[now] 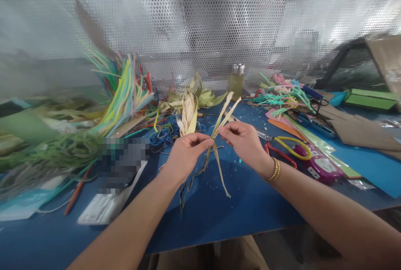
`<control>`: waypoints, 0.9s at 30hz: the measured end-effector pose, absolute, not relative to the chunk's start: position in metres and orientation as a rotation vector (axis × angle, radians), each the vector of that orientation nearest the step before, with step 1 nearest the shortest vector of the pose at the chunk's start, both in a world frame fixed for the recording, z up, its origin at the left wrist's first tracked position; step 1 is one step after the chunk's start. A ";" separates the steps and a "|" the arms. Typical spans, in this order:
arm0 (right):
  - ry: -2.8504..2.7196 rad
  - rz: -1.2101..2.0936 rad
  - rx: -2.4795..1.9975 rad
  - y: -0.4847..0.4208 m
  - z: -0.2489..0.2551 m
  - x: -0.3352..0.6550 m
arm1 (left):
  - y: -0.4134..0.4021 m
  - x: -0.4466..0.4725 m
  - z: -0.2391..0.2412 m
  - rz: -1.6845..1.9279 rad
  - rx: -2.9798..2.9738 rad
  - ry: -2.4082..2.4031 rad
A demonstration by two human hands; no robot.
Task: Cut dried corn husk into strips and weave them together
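My left hand (185, 151) is closed, pinching a bunch of dried leaf strips (219, 134) at the point where they cross. My right hand (243, 141), with a gold bangle on its wrist, pinches the same strips from the right side. The strips fan upward toward the back and trail down over the blue tabletop (238, 207). Just behind my left hand lies a folded pale husk piece (189, 113), with more green husk leaves (200, 94) behind it.
Colourful strips (125, 90) fan up at the left, green fibres (59, 149) beside them. Blue rubber bands (163, 133) lie behind my left hand. Yellow-handled scissors (291, 146), red-handled scissors (278, 155), a purple tool (316, 163), a small bottle (237, 80), paper sheets and a perforated metal wall (200, 23) surround the work.
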State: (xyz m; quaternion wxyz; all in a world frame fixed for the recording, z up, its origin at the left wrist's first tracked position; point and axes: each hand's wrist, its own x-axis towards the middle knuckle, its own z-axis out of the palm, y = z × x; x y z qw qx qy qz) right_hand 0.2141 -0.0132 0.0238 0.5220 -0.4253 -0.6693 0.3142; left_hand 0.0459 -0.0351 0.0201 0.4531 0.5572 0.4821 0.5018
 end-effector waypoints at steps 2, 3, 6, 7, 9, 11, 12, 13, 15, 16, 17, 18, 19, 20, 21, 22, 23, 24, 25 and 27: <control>-1.697 0.458 -0.975 -0.017 0.026 0.214 | -0.034 0.047 0.018 1.253 1.252 1.159; -1.739 0.348 -0.924 -0.020 0.027 0.214 | -0.034 0.048 0.017 1.255 1.203 1.139; -1.790 0.307 -0.817 -0.024 0.029 0.212 | -0.034 0.049 0.016 1.259 1.132 1.093; -1.772 0.375 -0.823 -0.025 0.029 0.211 | -0.034 0.049 0.017 1.267 1.134 1.085; -1.677 0.604 -0.868 -0.024 0.027 0.209 | -0.036 0.050 0.018 1.300 1.161 1.078; -1.514 0.918 -0.885 -0.021 0.024 0.206 | -0.038 0.052 0.019 1.334 1.207 1.079; -1.415 1.085 -0.881 -0.021 0.023 0.205 | -0.039 0.052 0.020 1.350 1.232 1.080; -1.313 1.243 -0.876 -0.020 0.022 0.203 | -0.040 0.053 0.020 1.366 1.260 1.083; -1.139 1.509 -0.866 -0.020 0.021 0.201 | -0.041 0.053 0.021 1.403 1.335 1.088; -1.078 1.617 -0.860 -0.021 0.021 0.200 | -0.042 0.052 0.021 1.424 1.382 1.091; -1.036 1.704 -0.847 -0.022 0.021 0.200 | -0.042 0.052 0.022 1.440 1.427 1.095; -1.010 1.763 -0.827 -0.023 0.022 0.200 | -0.042 0.051 0.022 1.451 1.463 1.101; -0.997 1.784 -0.802 -0.023 0.022 0.200 | -0.042 0.050 0.022 1.456 1.481 1.109; -1.001 1.759 -0.774 -0.024 0.023 0.200 | -0.041 0.050 0.023 1.460 1.477 1.120; -1.023 1.691 -0.744 -0.024 0.023 0.201 | -0.041 0.049 0.023 1.463 1.449 1.134; -1.060 1.592 -0.715 -0.024 0.023 0.201 | -0.040 0.049 0.023 1.465 1.405 1.146; -1.106 1.486 -0.688 -0.023 0.023 0.202 | -0.040 0.049 0.023 1.465 1.351 1.149; -1.149 1.394 -0.665 -0.023 0.022 0.202 | -0.039 0.049 0.023 1.463 1.293 1.143; -1.179 1.330 -0.649 -0.022 0.022 0.202 | -0.039 0.050 0.022 1.458 1.237 1.125; -1.174 1.325 -0.650 -0.022 0.020 0.201 | -0.039 0.052 0.021 1.444 1.147 1.076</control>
